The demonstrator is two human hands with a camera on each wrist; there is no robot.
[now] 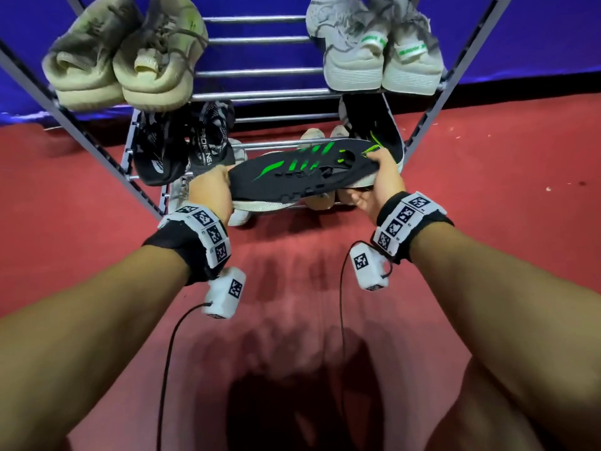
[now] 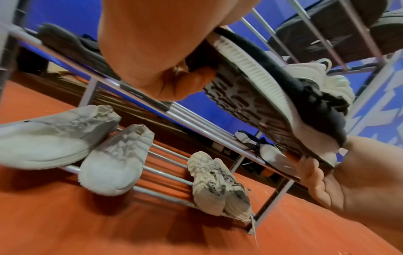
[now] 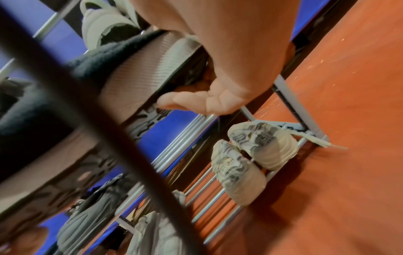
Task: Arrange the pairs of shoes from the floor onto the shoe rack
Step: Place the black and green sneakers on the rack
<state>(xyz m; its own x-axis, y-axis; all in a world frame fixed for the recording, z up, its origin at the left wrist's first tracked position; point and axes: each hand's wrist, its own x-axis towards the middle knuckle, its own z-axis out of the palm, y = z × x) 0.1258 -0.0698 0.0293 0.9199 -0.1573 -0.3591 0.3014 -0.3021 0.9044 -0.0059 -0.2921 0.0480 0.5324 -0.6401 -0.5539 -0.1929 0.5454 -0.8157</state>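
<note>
I hold a black sneaker with green stripes level and sideways in front of the metal shoe rack, at its middle shelf. My left hand grips the toe end. My right hand grips the heel end, thumb at the collar. The left wrist view shows the sneaker's dark treaded sole with my left hand's fingers curled under it and the right hand at the far end. In the right wrist view my right hand clasps the ribbed sole edge. The matching black sneaker stands on the middle shelf at the right.
The upper shelf carries a beige pair at the left and a grey pair with green tabs at the right. A black-and-white pair fills the middle shelf's left. White shoes and a cream pair sit on the bottom shelf. Red carpet surrounds the rack.
</note>
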